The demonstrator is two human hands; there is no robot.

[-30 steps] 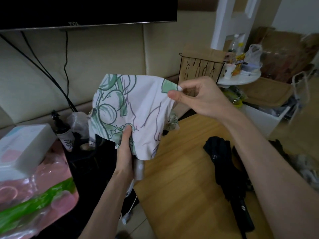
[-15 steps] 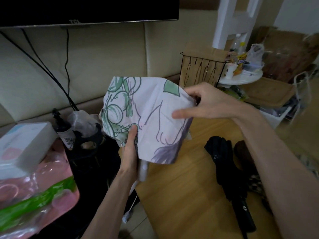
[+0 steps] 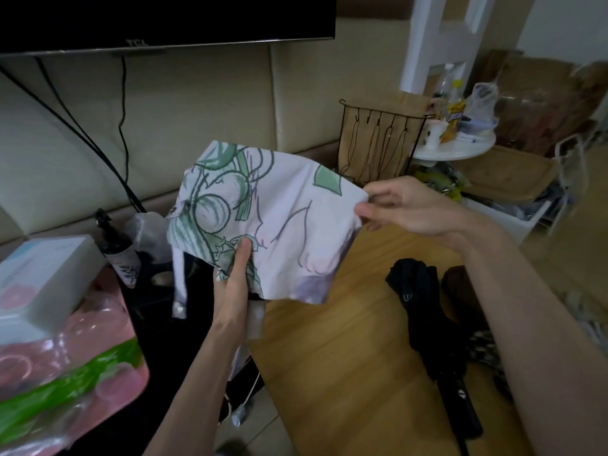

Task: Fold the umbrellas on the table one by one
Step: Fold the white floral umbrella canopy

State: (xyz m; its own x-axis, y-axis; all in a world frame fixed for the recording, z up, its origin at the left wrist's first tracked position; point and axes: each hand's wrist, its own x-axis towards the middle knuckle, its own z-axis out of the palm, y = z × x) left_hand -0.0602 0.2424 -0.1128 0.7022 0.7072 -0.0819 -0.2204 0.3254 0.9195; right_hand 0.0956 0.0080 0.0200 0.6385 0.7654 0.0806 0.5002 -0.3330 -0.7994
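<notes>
One umbrella [image 3: 279,222], left hand [image 3: 232,286] gripping, right hand [image 3: 406,205] pinching

White floral umbrella [image 3: 283,232] held up, canopy spread, black folded umbrella [image 3: 427,324] lying on wooden table [image 3: 329,373]

Bare left hand [image 3: 230,291], bare right hand [image 3: 408,207]

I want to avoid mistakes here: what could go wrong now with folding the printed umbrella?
1. The right hand pinches only the fabric edge of the printed umbrella; it may slip and the pleat could open.
2. The strap hangs loose beside the left hand and might get wrapped under the fabric.
</notes>
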